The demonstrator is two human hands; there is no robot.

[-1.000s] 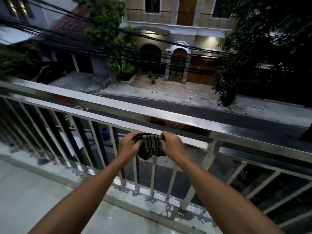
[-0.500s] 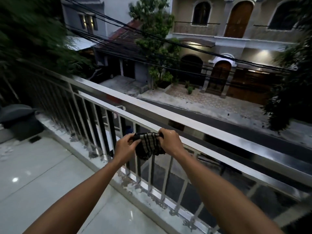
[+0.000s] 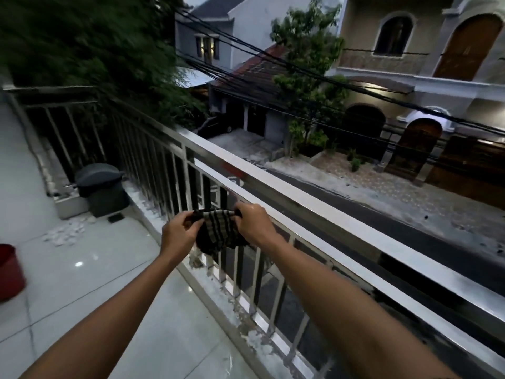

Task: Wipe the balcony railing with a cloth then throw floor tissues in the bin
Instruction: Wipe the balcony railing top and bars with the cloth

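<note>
Just in front of the balcony railing [image 3: 314, 214], near its middle stretch, a dark checked cloth [image 3: 218, 231] is held up between two hands. Its top edge is pinched by the left hand [image 3: 179, 236] at the left corner and by the right hand [image 3: 252, 222] at the right corner, fingers and thumbs curled onto the fabric, so each grip is closed on the cloth. The rest of the cloth hangs bunched below the hands, in front of the balusters; whether it touches them cannot be told. The railing's flat metal top rail is seen running from the far left to the near right, with the street and houses beyond it.

At the far left corner of the tiled floor [image 3: 109, 283], a dark lidded bin [image 3: 102, 187] is set close to the railing base. Crumpled white tissues [image 3: 65, 233] are scattered on the floor just in front of the bin, well apart from the hands. At the left edge, part of a red bucket [image 3: 9, 272] is seen.
</note>
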